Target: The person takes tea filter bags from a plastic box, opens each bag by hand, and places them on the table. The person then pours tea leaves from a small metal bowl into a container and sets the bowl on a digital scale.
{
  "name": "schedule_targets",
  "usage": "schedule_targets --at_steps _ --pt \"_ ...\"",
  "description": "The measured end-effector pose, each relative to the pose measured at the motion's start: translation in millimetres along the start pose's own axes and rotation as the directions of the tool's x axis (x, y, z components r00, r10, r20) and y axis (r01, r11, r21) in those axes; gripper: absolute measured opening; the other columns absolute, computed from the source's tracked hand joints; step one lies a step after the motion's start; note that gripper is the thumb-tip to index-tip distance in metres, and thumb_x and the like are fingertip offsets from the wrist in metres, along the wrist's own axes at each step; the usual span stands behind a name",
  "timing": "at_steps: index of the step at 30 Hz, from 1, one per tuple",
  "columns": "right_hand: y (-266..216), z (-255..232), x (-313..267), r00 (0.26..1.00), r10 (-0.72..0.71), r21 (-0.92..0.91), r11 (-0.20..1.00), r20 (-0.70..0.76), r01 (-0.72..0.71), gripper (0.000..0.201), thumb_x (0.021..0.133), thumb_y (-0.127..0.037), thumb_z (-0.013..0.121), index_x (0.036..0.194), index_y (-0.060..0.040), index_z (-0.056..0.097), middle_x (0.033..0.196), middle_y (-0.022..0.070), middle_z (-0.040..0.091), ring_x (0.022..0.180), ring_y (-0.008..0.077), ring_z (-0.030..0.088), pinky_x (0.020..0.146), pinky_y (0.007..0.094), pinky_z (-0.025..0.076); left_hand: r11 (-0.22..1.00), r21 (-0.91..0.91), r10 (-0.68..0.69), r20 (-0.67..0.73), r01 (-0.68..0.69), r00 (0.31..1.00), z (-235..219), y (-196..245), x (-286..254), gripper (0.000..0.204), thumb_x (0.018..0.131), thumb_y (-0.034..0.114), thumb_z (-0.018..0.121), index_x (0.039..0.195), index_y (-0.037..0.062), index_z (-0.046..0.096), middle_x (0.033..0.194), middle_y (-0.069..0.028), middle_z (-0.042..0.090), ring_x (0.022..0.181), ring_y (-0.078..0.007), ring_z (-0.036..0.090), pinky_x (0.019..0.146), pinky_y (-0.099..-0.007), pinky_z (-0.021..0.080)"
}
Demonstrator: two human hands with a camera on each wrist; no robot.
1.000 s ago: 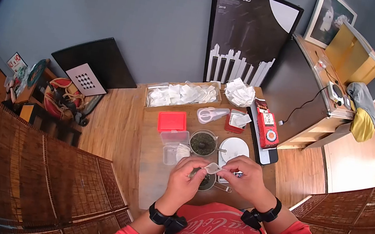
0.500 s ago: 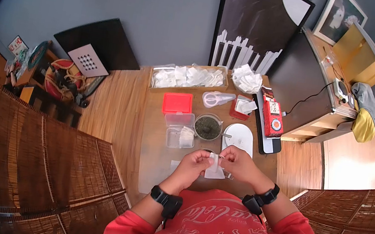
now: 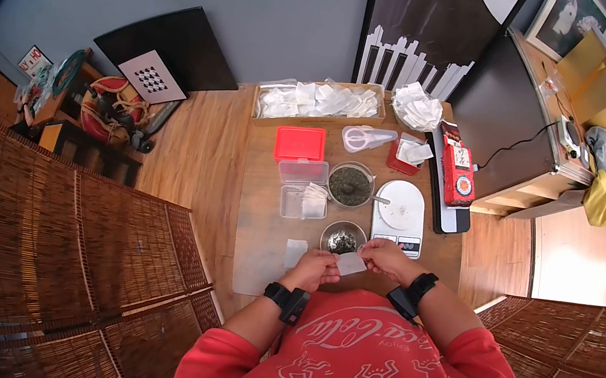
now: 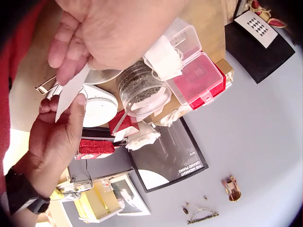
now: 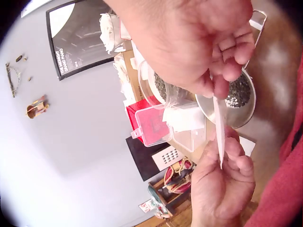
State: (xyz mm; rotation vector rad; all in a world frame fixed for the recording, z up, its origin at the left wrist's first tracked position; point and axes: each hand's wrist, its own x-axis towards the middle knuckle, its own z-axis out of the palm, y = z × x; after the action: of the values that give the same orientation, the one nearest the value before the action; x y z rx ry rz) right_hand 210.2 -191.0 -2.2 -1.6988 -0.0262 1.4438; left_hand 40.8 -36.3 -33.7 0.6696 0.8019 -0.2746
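Note:
A small white paper sachet is held between both hands just above the table's near edge. My left hand pinches its left end and my right hand pinches its right end. In the left wrist view the sachet shows as a flat white strip between the left hand and the right hand. The right wrist view shows the sachet edge-on, below the right hand and above the left hand. A metal bowl of loose tea sits just beyond the hands.
A glass jar of tea, a white scale, an open clear box with a red lid and scissors lie behind the bowl. A tray of white bags lines the far edge. Another sachet lies left.
Both hands have drawn the sachet back from over the metal bowl toward the body. The bowl now shows uncovered. The head camera has tilted downward.

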Motion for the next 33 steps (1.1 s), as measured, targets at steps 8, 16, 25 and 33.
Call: schedule_targets --at_steps 8,16,25,33 --pt "0.1 -3.4 3.8 0.998 -0.043 -0.031 0.999 0.045 0.044 0.026 0.081 -0.013 0.075 0.101 -0.0036 0.062 0.075 0.0001 0.060 0.058 0.0081 0.054 0.047 0.0221 0.039 0.992 0.089 0.096 -0.098 -0.087 0.991 18.4 2.5 -7.6 0.031 0.092 0.012 0.065 0.118 0.0051 0.049 0.089 -0.0035 0.061 0.068 -0.0118 0.059 0.065 -0.0319 0.058" --pt "-5.5 0.7 -5.1 0.996 -0.018 -0.053 0.998 0.090 0.023 0.033 0.082 -0.014 0.076 0.109 -0.0076 0.058 0.084 -0.0017 0.060 0.067 0.0063 0.055 0.055 0.0209 0.042 0.954 0.228 0.228 -0.122 -0.196 0.966 13.0 -1.0 -2.7 0.051 0.090 0.008 0.068 0.132 -0.0015 0.041 0.094 -0.0057 0.063 0.073 -0.0109 0.061 0.060 -0.0257 0.054" --pt "-8.3 -16.9 -20.3 0.991 -0.018 -0.030 0.999 0.135 0.022 0.039 0.088 -0.018 0.070 0.123 -0.0063 0.057 0.090 -0.0012 0.063 0.071 0.0060 0.056 0.061 0.0207 0.045 0.842 0.461 0.349 -0.068 -0.281 0.934 -45.4 -2.9 6.8 0.019 0.091 0.013 0.065 0.106 0.0003 0.065 0.077 -0.0060 0.068 0.068 -0.0139 0.064 0.059 -0.0280 0.051" --pt "19.3 -64.4 -39.0 1.000 0.027 0.300 0.954 0.012 -0.029 0.028 0.094 -0.017 0.064 0.120 -0.0078 0.058 0.093 0.0011 0.066 0.065 0.0071 0.057 0.059 0.0224 0.048 0.542 0.825 0.557 -0.211 -0.159 0.803 -101.5 -4.3 3.5 0.021 0.088 0.017 0.064 0.104 0.0032 0.066 0.089 -0.0157 0.071 0.081 -0.0291 0.069 0.075 -0.0387 0.053"
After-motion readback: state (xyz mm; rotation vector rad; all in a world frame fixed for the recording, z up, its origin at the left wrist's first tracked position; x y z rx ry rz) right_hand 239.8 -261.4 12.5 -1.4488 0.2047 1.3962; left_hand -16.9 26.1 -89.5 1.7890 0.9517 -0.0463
